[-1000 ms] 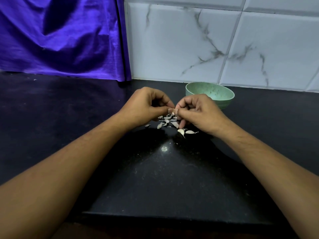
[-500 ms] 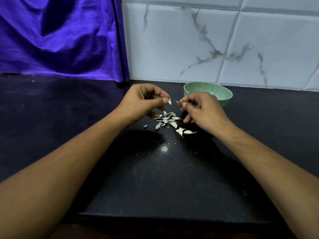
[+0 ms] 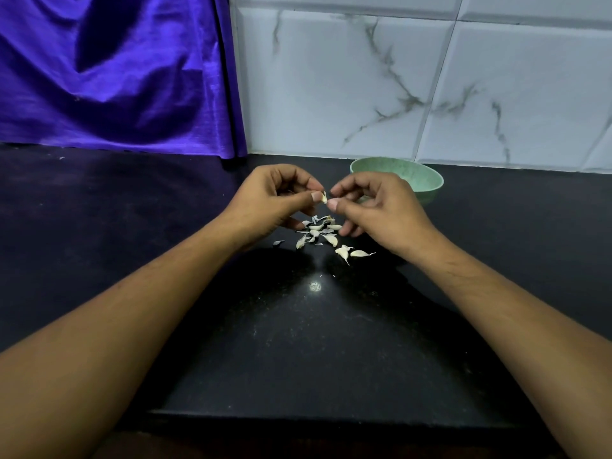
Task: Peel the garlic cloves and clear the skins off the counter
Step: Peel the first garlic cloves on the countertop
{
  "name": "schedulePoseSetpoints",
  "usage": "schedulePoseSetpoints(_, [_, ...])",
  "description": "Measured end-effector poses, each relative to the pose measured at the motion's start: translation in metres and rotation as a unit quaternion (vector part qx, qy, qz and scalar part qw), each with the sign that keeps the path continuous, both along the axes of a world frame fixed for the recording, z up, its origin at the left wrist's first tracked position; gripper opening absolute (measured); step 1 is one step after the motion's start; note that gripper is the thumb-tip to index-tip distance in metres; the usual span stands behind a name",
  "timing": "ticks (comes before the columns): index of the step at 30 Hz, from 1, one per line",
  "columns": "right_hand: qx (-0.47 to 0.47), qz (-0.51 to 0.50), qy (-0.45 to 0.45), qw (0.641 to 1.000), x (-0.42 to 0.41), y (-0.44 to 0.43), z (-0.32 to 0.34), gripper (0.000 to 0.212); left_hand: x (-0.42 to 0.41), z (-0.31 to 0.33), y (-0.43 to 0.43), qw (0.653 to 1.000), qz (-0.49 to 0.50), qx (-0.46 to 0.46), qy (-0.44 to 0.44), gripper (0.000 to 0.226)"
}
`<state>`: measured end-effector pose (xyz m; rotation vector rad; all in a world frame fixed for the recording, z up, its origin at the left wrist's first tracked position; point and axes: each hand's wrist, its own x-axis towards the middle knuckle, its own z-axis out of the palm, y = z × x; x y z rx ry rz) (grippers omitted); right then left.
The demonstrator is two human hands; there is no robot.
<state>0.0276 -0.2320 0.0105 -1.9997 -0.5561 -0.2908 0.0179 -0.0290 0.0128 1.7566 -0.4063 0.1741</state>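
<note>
- The left hand [image 3: 278, 202] is held above the black counter [image 3: 298, 352], toward its back edge. Its thumb and forefinger pinch a small pale garlic clove [image 3: 324, 197], and the other fingers are curled under.
- The right hand [image 3: 381, 210] faces it with curled fingers. Its thumb and forefinger tips come up to the clove's right side, but I cannot tell whether they grip it or only touch it.
- Directly below the 2 hands, a heap of cloves and skins [image 3: 319, 230] lies on the counter.
- 2 more cloves [image 3: 360, 254] lie close together just beside the heap, on its right and nearer the front edge.
- 1 loose skin [image 3: 277, 242] lies apart, left of the heap.
- A green bowl [image 3: 430, 185] stands near the back edge, partly hidden behind the right hand. Its inside does not show.
- A purple cloth [image 3: 116, 77] hangs over the back left corner, and a marbled tile wall [image 3: 364, 77] runs along the rest of the back edge.
</note>
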Motion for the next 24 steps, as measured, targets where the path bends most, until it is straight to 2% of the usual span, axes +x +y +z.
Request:
schedulePoseSetpoints(3, [0.044, 0.041, 0.002, 0.998, -0.0054, 0.0045, 0.0007, 0.023, 0.0002, -0.0005, -0.0006, 1.000, 0.001, 0.008, -0.009, 0.011])
schedulePoseSetpoints(10, [0.044, 0.042, -0.038, 0.997, -0.0042, 0.0026, 0.0003, 0.014, -0.0010, -0.0024, -0.0040, 1.000, -0.022, -0.016, 0.013, 0.009])
schedulePoseSetpoints(18, [0.154, 0.057, 0.024, 0.986, -0.0032, 0.0046, -0.0009, 0.011, -0.0024, -0.0015, -0.0034, 0.998, -0.038, -0.040, 0.022, 0.020])
schedulePoseSetpoints(24, [0.207, 0.072, 0.071, 0.973, -0.0053, 0.0052, -0.0006, 0.012, -0.0023, -0.0011, -0.0033, 0.998, -0.030, -0.058, 0.020, 0.016])
